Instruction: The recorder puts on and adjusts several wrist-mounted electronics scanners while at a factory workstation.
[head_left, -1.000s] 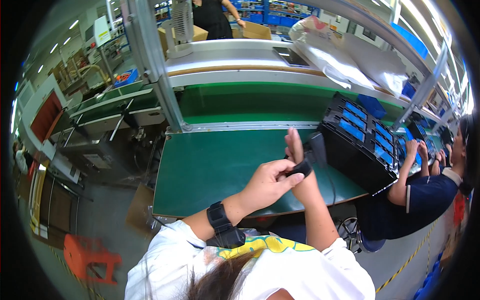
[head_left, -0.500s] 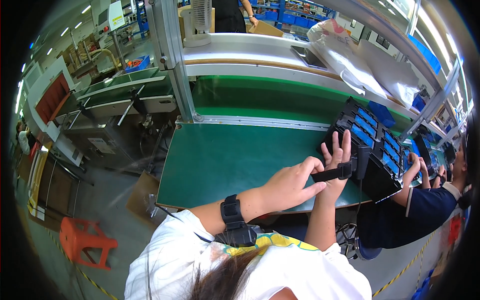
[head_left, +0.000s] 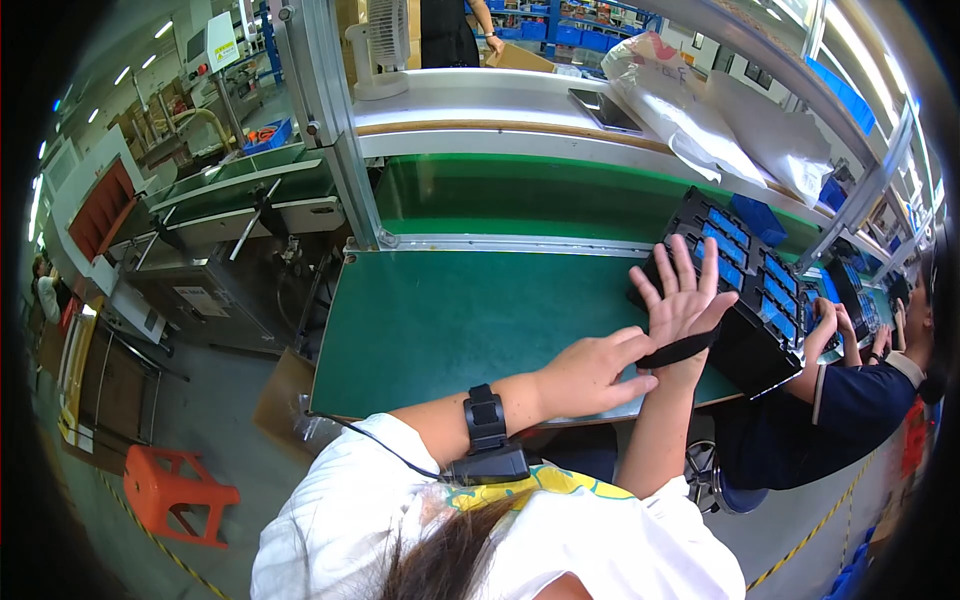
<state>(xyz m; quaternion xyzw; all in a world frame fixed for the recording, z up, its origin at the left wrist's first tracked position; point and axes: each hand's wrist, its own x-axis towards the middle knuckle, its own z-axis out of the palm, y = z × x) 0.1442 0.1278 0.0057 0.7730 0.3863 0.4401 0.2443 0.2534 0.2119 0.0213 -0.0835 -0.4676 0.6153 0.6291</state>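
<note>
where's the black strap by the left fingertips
In the head view, right of centre, the black strap crosses the base of the right hand, the left hand at one end.

White sleeves point(head_left: 340, 490), black straps point(head_left: 685, 348), yellow print point(head_left: 575, 484)

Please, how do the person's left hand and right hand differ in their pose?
The left hand is curled, with fingers and thumb at the black strap; the right hand is open, fingers spread.
The left hand shows its back to the camera; the right hand shows its palm.
The left hand points rightward; the right hand points up the picture.
Both are bare.
</note>
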